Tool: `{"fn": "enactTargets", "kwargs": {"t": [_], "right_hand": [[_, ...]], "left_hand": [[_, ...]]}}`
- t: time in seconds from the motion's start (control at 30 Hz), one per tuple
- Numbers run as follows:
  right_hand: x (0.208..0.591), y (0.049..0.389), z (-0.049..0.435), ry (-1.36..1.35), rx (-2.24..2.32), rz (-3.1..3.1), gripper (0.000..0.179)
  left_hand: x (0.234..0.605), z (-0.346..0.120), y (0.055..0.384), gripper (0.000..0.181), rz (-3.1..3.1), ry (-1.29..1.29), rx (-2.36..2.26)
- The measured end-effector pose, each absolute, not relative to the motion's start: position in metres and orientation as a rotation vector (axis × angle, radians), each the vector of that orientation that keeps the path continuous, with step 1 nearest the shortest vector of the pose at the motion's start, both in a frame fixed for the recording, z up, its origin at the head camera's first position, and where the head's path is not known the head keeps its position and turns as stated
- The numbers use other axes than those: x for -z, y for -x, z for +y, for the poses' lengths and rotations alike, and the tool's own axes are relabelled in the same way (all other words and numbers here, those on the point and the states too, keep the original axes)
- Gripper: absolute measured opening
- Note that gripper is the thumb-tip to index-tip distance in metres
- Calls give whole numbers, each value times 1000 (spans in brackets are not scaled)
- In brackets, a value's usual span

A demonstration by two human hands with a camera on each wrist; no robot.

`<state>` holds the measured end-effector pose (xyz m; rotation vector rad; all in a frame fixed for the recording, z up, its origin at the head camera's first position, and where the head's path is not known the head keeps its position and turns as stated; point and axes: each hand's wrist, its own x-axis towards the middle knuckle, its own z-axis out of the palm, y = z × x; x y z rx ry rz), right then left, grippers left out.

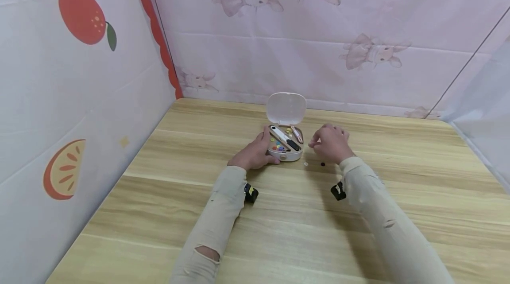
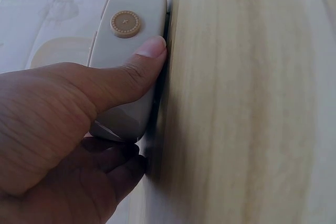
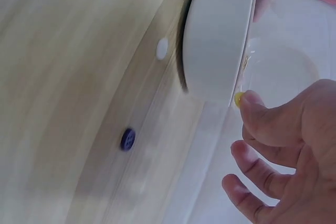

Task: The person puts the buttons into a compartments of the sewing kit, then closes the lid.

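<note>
A white sewing box [image 1: 292,157] stands on the table with its lid [image 1: 286,109] raised at the back. Around its left side my left hand [image 1: 253,152] holds it, the thumb pressed to the front wall near a brown button-shaped clasp [image 2: 126,23]. Just off the box's right edge, my right hand [image 1: 331,143] pinches a small yellow button [image 3: 238,99] between thumb and index finger. Inside the box lie a white-and-black tool [image 1: 281,135], a small pink-and-white tool [image 1: 296,134] and several coloured buttons [image 1: 277,145].
On the table in front of the box's right side lie a white button [image 3: 162,49] and a dark blue button [image 3: 127,139]. The wooden table [image 1: 279,231] meets a rabbit-print cloth [image 1: 255,67] at the back and a fruit-print cloth [image 1: 99,98] on the left.
</note>
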<state>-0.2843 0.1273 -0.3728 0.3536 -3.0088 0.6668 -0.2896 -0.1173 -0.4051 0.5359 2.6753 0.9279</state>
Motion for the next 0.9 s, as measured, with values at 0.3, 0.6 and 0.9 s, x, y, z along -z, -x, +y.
{"fn": "enactTargets", "kwargs": {"t": [0.3,0.6,0.9], "right_hand": [[373,284,113,-404,-714,-2952,5],[377,288,100,-479,-752,-2901,10],[381,291,89,-572,-784,-2883,12]], "left_hand": [[404,-116,289,109,2673,-530,-930],[404,-116,290,110,2675,-522,-923],[405,-114,293,110,2680,-520,-913]]}}
